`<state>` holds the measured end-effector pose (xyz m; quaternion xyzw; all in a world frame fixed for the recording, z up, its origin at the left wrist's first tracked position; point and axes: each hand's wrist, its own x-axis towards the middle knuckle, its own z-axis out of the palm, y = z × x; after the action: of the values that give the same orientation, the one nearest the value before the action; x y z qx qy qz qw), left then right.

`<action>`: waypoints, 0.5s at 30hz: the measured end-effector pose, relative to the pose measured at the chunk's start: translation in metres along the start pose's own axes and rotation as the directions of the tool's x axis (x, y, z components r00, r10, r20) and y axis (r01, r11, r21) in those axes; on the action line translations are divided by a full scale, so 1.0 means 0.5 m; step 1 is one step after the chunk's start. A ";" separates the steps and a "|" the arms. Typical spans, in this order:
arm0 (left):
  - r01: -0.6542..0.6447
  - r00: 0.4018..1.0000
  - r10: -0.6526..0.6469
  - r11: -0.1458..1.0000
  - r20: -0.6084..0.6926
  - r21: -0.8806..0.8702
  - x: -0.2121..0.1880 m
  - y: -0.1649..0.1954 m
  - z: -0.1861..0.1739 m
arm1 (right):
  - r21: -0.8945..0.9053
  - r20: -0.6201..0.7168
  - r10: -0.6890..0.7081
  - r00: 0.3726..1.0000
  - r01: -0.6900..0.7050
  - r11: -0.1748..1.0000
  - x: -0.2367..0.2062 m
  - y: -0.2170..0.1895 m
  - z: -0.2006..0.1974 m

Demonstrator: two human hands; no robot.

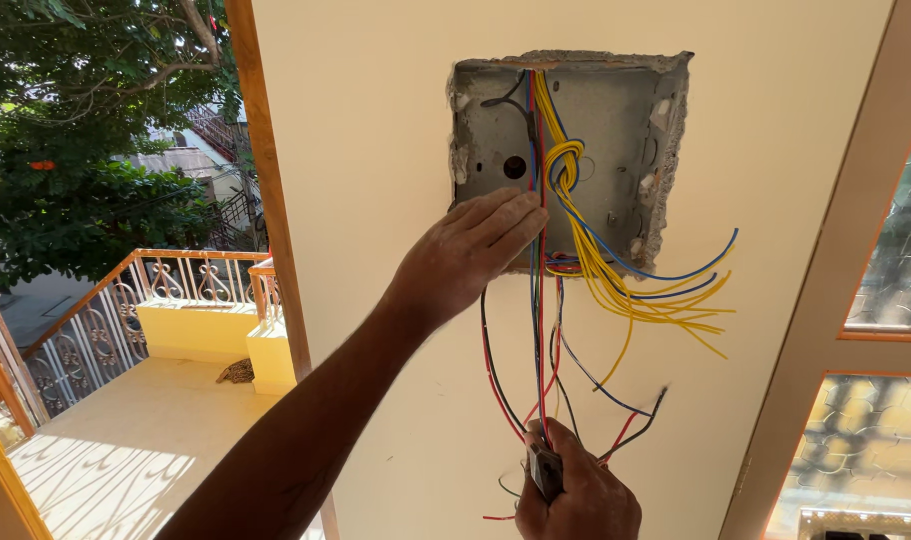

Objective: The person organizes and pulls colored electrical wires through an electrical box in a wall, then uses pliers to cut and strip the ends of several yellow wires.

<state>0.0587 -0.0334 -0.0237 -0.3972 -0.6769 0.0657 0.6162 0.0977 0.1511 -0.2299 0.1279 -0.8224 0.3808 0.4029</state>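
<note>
**A:** Your left hand [471,255] lies flat, fingers together, pressing the red and blue wires [538,200] at the lower edge of the metal wall box [616,110]. Your right hand [576,495], lower and nearer, is clenched around a small tool [545,468] where those wires end.

**B:** What can go wrong?

**A:** If you pull hard, the wires may scrape the box's rough plaster edge and lose insulation. The knotted yellow bundle [571,165] hangs just right of your fingers and could snag. I can't tell whether the tool is biting a wire.
</note>
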 end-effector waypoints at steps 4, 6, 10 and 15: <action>-0.237 0.971 0.237 0.970 0.024 0.051 0.047 -0.037 0.009 | 0.031 -0.026 -0.008 1.000 0.009 0.999 0.003 -0.003 -0.031; -0.318 0.947 0.314 0.947 0.076 0.050 0.061 -0.045 0.012 | 0.032 0.019 0.086 0.996 -0.086 0.996 0.006 -0.014 -0.048; -0.367 0.904 0.367 0.929 0.218 -0.041 0.083 -0.050 0.012 | 0.084 0.149 0.252 0.956 -0.266 0.960 0.022 -0.039 -0.089; -0.310 0.829 0.318 0.946 0.461 -0.095 0.108 -0.046 0.001 | 0.173 0.299 0.272 0.915 -0.333 0.927 0.041 -0.021 -0.130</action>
<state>0.0518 -0.0153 0.0316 -0.4801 -0.7318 0.2549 0.4111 0.1265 0.1934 -0.1839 0.0929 -0.8319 0.5067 0.2063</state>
